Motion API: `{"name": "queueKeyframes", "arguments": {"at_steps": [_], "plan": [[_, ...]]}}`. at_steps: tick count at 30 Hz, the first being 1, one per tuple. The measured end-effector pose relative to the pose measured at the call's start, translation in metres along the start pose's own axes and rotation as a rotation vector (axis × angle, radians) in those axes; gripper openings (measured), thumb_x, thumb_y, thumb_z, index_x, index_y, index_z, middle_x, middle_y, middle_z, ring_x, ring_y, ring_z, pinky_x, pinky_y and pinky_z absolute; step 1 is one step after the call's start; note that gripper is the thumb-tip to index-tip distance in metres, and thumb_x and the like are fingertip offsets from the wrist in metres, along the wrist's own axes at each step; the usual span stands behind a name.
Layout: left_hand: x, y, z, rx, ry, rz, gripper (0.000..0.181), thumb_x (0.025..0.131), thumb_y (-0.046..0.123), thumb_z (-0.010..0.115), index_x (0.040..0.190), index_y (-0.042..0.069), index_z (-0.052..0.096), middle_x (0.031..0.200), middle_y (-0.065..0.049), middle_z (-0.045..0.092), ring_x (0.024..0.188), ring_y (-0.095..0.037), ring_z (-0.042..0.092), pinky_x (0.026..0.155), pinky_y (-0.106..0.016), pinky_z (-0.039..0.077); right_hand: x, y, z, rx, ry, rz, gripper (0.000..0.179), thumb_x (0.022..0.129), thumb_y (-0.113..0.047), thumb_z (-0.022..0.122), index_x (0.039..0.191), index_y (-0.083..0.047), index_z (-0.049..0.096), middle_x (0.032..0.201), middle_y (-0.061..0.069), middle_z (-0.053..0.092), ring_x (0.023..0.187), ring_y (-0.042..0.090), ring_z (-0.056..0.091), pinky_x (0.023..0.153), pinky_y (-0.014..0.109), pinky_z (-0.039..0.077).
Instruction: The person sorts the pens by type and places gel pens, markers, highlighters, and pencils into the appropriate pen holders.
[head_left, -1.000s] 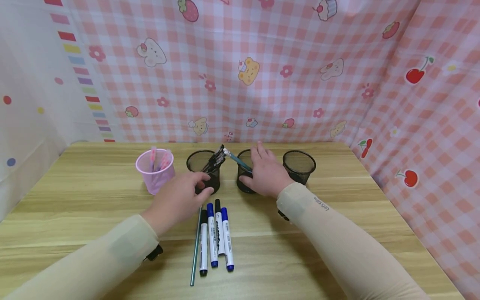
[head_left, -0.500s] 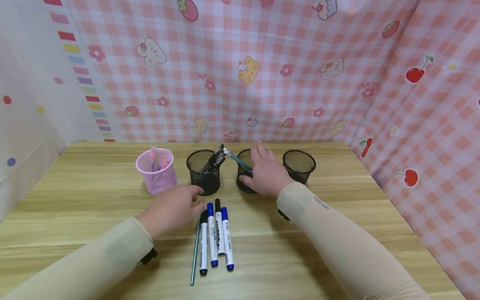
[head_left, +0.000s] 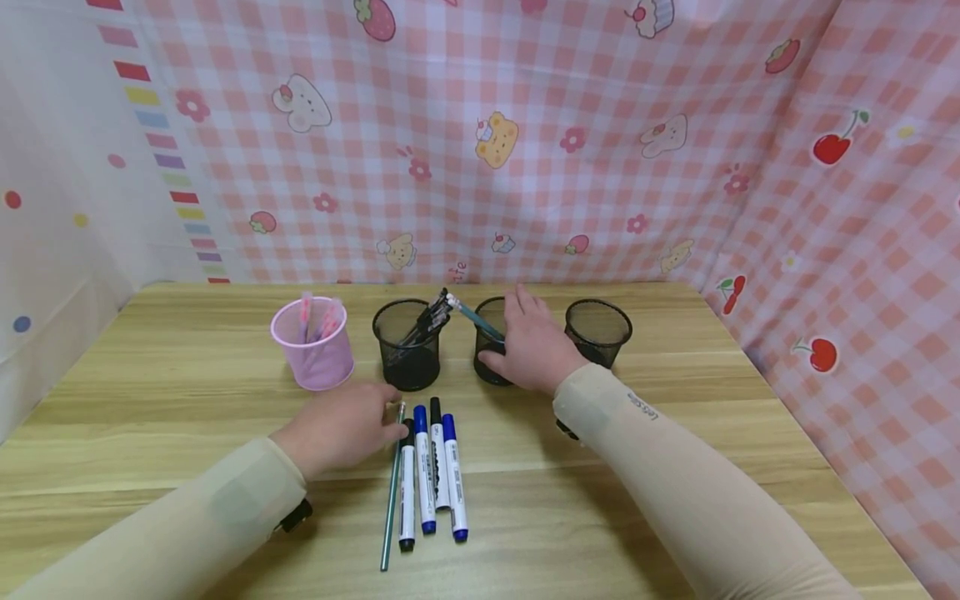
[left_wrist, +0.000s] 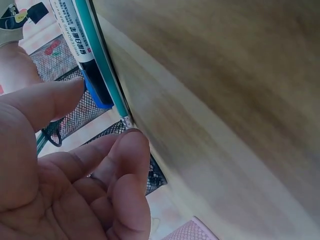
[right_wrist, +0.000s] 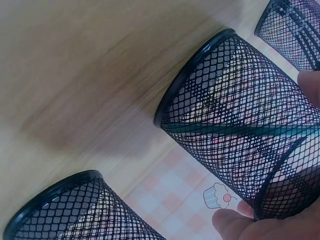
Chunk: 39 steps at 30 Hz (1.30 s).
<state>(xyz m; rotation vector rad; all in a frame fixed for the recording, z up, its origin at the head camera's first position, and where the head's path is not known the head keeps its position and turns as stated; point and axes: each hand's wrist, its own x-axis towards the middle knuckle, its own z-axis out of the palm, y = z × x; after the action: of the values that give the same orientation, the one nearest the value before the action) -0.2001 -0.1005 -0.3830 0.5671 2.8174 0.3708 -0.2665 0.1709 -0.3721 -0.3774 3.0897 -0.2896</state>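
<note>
Head view: left hand (head_left: 345,427) by a loose pencil (head_left: 392,496), right hand (head_left: 534,346) on a mesh cup (right_wrist: 225,95)

The loose pencil, teal with a pale eraser end, lies on the tabletop (head_left: 540,517), just left of four markers (head_left: 425,475) with black or blue caps; the left hand's thumb and fingers stand apart beside the eraser end, grasping nothing, though whether a fingertip touches it I cannot tell; the right hand's fingers grasp the mesh cup near its rim, thumb on the opposite side; a leaning pencil (head_left: 476,319), also teal, rests inside that cup; to its left stand a pen cup (head_left: 410,367) with black pens (head_left: 431,317) and, farther left, a pink cup (head_left: 321,367) holding pink pens (head_left: 306,318); to its right stands a black end cup (head_left: 596,335).
</note>
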Motion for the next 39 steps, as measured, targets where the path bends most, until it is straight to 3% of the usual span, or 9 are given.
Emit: {"name": "queueKeyframes", "arguments": {"at_steps": [6, 11, 23, 30, 39], "plan": [[0.000, 0.000, 0.002, 0.029, -0.005, 0.005, 0.057, 0.098, 0.041, 0.073, 0.142, 0.006, 0.063, 0.123, -0.013, 0.076, 0.107, -0.029, 0.073, 0.095, -0.052, 0.060, 0.000, 0.002, 0.002, 0.005, 0.014, -0.010, 0.108, 0.095, -0.055, 0.073, 0.164, 0.007, 0.018, 0.174, 0.027, 0.015, 0.163, 0.041, 0.017, 0.133, 0.051, 0.021], [0.000, 0.001, 0.002, 0.042, -0.001, 0.025, 0.055, 0.100, 0.038, 0.071, 0.142, 0.003, 0.063, 0.131, -0.017, 0.073, 0.123, -0.038, 0.069, 0.105, -0.057, 0.055, 0.001, 0.003, 0.002, -0.002, 0.020, -0.018, 0.108, 0.094, -0.054, 0.075, 0.163, 0.008, 0.020, 0.173, 0.027, 0.019, 0.162, 0.040, 0.020, 0.132, 0.050, 0.023], [0.005, 0.000, 0.005, 0.070, -0.014, 0.021, 0.048, 0.100, 0.032, 0.069, 0.139, 0.005, 0.064, 0.118, -0.012, 0.076, 0.105, -0.028, 0.073, 0.096, -0.053, 0.060, 0.001, 0.002, 0.002, -0.032, 0.028, -0.025, 0.107, 0.094, -0.055, 0.075, 0.162, 0.008, 0.023, 0.170, 0.026, 0.025, 0.160, 0.039, 0.026, 0.131, 0.050, 0.027], [0.008, 0.000, 0.006, 0.063, -0.041, 0.001, 0.057, 0.101, 0.033, 0.067, 0.148, 0.003, 0.056, 0.138, -0.019, 0.069, 0.126, -0.039, 0.067, 0.107, -0.058, 0.054, 0.001, 0.001, 0.001, -0.044, 0.036, -0.034, 0.107, 0.093, -0.055, 0.075, 0.161, 0.009, 0.023, 0.169, 0.027, 0.027, 0.159, 0.040, 0.028, 0.131, 0.050, 0.028], [0.010, 0.003, 0.005, 0.052, -0.073, -0.013, 0.056, 0.099, 0.025, 0.066, 0.149, 0.001, 0.055, 0.139, -0.022, 0.068, 0.125, -0.039, 0.068, 0.107, -0.057, 0.054, 0.000, 0.002, 0.001, -0.070, 0.025, -0.044, 0.108, 0.095, -0.056, 0.073, 0.162, 0.010, 0.021, 0.171, 0.029, 0.023, 0.161, 0.040, 0.022, 0.132, 0.049, 0.023]]}}
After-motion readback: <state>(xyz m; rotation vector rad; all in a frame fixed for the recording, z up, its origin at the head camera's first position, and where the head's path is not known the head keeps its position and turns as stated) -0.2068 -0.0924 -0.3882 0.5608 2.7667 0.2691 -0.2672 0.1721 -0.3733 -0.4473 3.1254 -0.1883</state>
